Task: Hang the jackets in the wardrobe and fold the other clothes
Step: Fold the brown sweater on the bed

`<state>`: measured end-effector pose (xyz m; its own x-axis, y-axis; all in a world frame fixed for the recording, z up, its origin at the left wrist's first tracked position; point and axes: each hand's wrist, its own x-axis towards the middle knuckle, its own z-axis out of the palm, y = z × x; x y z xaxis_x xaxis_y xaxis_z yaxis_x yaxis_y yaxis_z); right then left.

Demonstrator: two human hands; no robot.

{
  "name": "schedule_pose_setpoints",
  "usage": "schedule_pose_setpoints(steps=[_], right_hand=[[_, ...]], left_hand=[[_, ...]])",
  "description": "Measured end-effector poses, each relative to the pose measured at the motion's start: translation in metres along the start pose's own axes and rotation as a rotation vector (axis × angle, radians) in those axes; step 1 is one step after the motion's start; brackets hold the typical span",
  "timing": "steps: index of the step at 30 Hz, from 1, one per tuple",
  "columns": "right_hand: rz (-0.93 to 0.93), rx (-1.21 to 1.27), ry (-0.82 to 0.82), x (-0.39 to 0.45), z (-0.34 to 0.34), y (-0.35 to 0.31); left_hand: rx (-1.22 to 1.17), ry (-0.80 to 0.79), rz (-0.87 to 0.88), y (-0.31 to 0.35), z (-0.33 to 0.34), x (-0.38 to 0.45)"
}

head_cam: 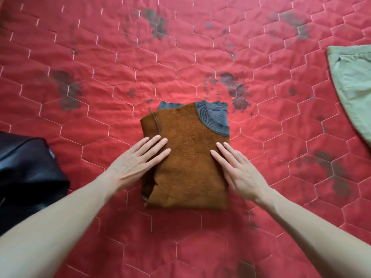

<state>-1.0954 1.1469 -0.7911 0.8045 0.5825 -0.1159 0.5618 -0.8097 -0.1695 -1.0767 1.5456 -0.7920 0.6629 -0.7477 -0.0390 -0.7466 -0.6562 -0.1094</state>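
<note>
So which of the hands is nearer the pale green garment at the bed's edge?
Right. The right hand lies flat on the folded brown fleece sweater, on the side toward the pale green garment. The left hand rests on the sweater's opposite side, farther away.

A folded brown fleece top (pixel 188 155) with a grey ribbed collar lies at the centre of a red quilted bedspread (pixel 100 57). The left hand (pixel 136 163) lies flat on its 9 o'clock edge, the right hand (pixel 239 171) flat on its 3 o'clock edge, fingers straight. A black jacket (pixel 26 173) lies at 9 o'clock, a pale green garment (pixel 355 83) at 2 o'clock.
</note>
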Motion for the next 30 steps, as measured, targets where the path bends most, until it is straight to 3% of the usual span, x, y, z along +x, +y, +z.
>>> schedule_pose_setpoints(steps=[3,7,14,17,20,24,27,30], right_hand=[[-0.09,-0.176,-0.089,-0.016,-0.002,0.025],[-0.233,-0.23,0.021,-0.003,-0.002,0.031],[-0.383,-0.249,-0.144,0.035,-0.018,0.026],[-0.411,-0.144,-0.083,0.025,-0.022,0.023],[-0.405,0.112,-0.02,0.002,-0.027,0.019],[-0.227,0.586,0.014,-0.029,-0.042,0.006],[-0.211,0.672,0.095,-0.036,-0.044,-0.012],[-0.158,0.682,0.149,-0.033,-0.031,-0.025]], left_hand=[[0.055,0.02,0.071,0.004,-0.003,-0.015],[0.108,0.037,0.165,0.012,0.003,-0.001],[-0.064,-0.175,0.122,0.012,-0.015,0.027],[-0.293,-0.144,0.092,0.017,-0.022,0.025],[-0.735,-0.086,-0.055,0.028,-0.041,0.015],[-1.217,-0.108,-0.429,0.057,-0.068,-0.002],[-1.236,0.091,-0.695,0.082,-0.067,-0.005],[-1.242,0.265,-0.766,0.099,-0.06,0.0]])
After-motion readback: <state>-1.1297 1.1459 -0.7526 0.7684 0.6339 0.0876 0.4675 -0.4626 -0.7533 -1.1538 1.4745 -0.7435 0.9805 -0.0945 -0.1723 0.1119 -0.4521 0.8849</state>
